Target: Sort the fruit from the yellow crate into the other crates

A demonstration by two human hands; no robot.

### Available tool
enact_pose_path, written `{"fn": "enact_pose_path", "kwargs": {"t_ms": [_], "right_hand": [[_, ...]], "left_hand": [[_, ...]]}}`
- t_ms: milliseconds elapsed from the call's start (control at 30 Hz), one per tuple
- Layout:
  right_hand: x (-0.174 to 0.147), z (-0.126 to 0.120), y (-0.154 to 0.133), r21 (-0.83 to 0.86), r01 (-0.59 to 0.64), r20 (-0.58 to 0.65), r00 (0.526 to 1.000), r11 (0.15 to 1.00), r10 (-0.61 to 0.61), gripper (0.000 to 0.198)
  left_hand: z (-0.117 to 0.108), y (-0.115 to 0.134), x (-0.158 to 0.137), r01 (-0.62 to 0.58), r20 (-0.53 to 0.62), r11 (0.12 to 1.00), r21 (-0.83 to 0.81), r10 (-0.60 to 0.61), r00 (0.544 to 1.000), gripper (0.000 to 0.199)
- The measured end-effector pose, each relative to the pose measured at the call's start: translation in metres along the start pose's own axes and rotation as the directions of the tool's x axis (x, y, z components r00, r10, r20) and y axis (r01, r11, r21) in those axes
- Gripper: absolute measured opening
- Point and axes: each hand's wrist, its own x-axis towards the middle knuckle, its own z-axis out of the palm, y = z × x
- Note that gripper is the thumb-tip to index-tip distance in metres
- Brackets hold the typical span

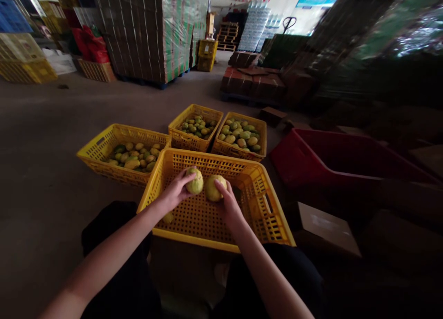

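L hand's (178, 188) grip: closed round a yellow-green fruit (195, 184); R hand's (229, 203) grip: closed on a paler fruit (212, 190). Both fruits held above front yellow crate (194, 240). Risk: L fruit could slip if fingertips lose hold; R fruit ditto w/ a thumb slip; tiny gap btwn, so a careless move might knock & bruise both. Surface: dim grey floor (31, 125). Warehouse-like rm, L–R: stacked crates (27, 72), wrapped pallet load (133, 38), red tub (311, 160).

Beyond a dim grey floor (38, 139), a tall film-wrapped stack (134, 33) rises on the left, while wooden pallets (227, 34) and piled bottles (254, 26) stand before a brighter white wall (285, 8) bearing a blue sign (315, 2).
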Motion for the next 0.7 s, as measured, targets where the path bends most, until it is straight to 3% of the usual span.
{"fn": "enact_pose_path", "kwargs": {"t_ms": [67,167,267,367,467,600,700], "right_hand": [[-0.005,-0.002,-0.007,-0.155,0.191,-0.027,0.98,0.969,-0.197,0.054],[-0.01,-0.005,-0.013,-0.328,0.463,0.041,0.878,0.823,-0.477,0.067],[-0.01,-0.008,-0.014,-0.356,0.595,0.159,0.798,0.721,-0.581,0.071],[-0.011,-0.01,-0.016,-0.349,0.637,0.208,0.768,0.687,-0.606,0.07],[-0.013,-0.009,-0.02,-0.309,0.618,0.24,0.786,0.723,-0.57,0.071],[-0.016,-0.008,-0.024,-0.119,0.479,0.203,0.869,0.869,-0.451,0.07],[-0.015,-0.009,-0.028,-0.078,0.369,0.214,0.914,0.926,-0.346,0.058]], "left_hand": [[-0.002,0.007,-0.005,-0.175,0.067,0.978,0.111,0.169,0.983,0.042],[-0.004,0.012,-0.013,-0.319,0.16,0.932,0.173,0.293,0.943,0.05],[-0.003,0.013,-0.021,-0.453,0.266,0.852,0.262,0.387,0.883,0.052],[-0.002,0.014,-0.024,-0.518,0.313,0.797,0.312,0.428,0.848,0.052],[-0.002,0.017,-0.022,-0.43,0.291,0.86,0.276,0.351,0.89,0.053],[-0.005,0.02,-0.012,-0.279,0.219,0.942,0.188,0.237,0.947,0.051],[-0.01,0.021,-0.004,-0.185,0.148,0.979,0.087,0.171,0.974,0.046]]}}
